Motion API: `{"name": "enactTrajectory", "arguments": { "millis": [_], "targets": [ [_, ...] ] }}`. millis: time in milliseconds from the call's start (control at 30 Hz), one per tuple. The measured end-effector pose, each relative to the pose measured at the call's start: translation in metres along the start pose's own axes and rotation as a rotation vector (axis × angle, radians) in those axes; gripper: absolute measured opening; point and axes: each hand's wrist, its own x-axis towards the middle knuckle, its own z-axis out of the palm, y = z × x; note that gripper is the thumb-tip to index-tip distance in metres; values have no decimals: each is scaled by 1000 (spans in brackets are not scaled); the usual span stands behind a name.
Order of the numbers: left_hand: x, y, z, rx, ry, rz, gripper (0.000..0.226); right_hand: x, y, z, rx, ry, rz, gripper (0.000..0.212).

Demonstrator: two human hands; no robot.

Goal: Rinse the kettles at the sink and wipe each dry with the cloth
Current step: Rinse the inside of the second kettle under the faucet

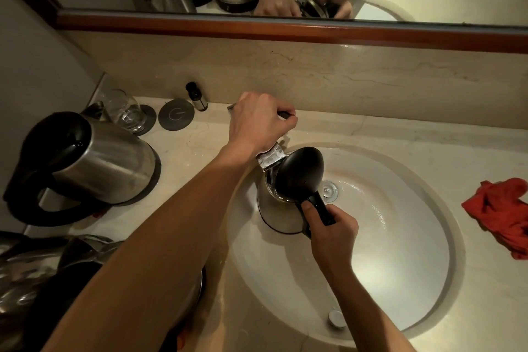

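A steel kettle (278,208) with its black lid raised stands in the white sink (400,237), right under the tap spout (270,157). My right hand (333,230) grips its black handle. My left hand (261,121) is curled round the tap lever on the counter behind the basin. Another steel kettle (94,163) with a black handle stands on the counter at the left. A third kettle (57,271) shows blurred at the lower left, partly hidden by my left arm. A red cloth (503,211) lies crumpled on the counter to the right of the sink.
A drinking glass (124,110), a round grey coaster (176,115) and a small dark bottle (197,96) stand at the back left by the wall. A wood-framed mirror (285,24) above reflects kettles and my hands. A white plug (335,317) sits on the sink's near wall.
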Motion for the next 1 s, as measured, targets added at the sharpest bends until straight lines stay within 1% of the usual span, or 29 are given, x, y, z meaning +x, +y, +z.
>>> {"name": "enactTrajectory", "arguments": {
  "millis": [233, 1000],
  "targets": [
    [1, -3, 3, -9, -22, -37, 25, 0, -2, -1, 19, -5, 13, 68],
    [1, -3, 3, -1, -8, -8, 21, 1, 2, -1, 14, 1, -10, 66]
  ]
}}
